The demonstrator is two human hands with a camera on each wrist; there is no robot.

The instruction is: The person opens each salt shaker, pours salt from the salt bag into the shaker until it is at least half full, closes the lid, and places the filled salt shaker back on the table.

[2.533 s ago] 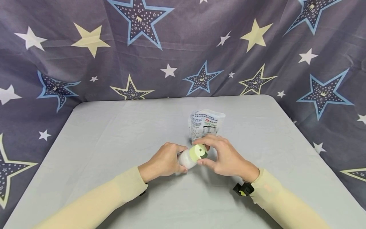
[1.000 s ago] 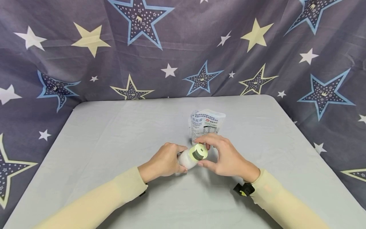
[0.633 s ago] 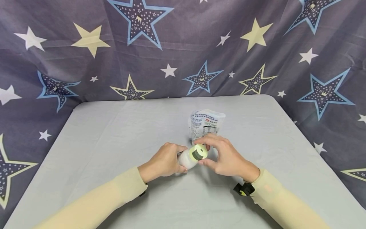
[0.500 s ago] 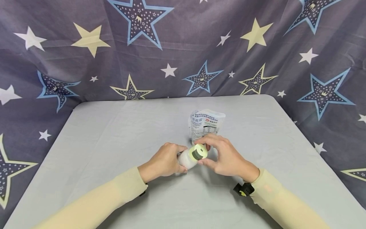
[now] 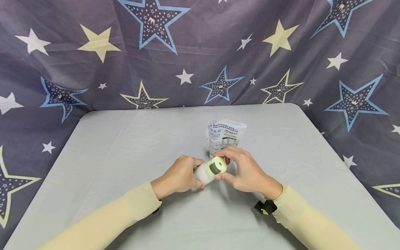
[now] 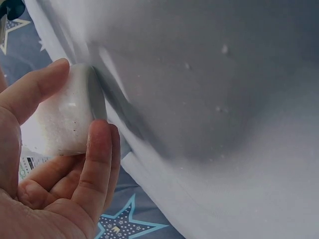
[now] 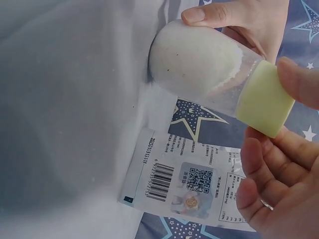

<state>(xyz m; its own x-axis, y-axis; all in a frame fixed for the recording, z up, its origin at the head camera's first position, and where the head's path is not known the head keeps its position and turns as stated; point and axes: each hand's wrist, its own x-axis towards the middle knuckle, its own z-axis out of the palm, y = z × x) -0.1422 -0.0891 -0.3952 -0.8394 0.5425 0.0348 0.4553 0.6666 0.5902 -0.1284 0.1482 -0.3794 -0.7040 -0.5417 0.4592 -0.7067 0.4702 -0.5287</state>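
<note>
A clear seasoning bottle (image 5: 203, 174) partly filled with white granules leans to the right between both hands. Around its body curl the thumb and fingers of my left hand (image 5: 179, 175); the right wrist view shows the granules in the bottle (image 7: 192, 59) below a see-through neck. My right hand (image 5: 248, 172) pinches the pale green cap (image 5: 221, 160), thumb on the near side and fingers on the far side. A dark green flap (image 5: 215, 168) on the cap's top faces left and toward me. The cap (image 7: 265, 99) sits on the bottle.
Just behind the right hand stands a white printed salt pouch (image 5: 225, 133); its barcode and QR label show on the pouch (image 7: 194, 184) in the right wrist view. The grey-covered table (image 5: 140, 139) meets a star-patterned curtain (image 5: 200, 45) at its back and sides.
The cap has turned over the last 2.5 seconds: its dark flap swung from the lower right to the lower left. The left hand, bottle body and pouch stay put.
</note>
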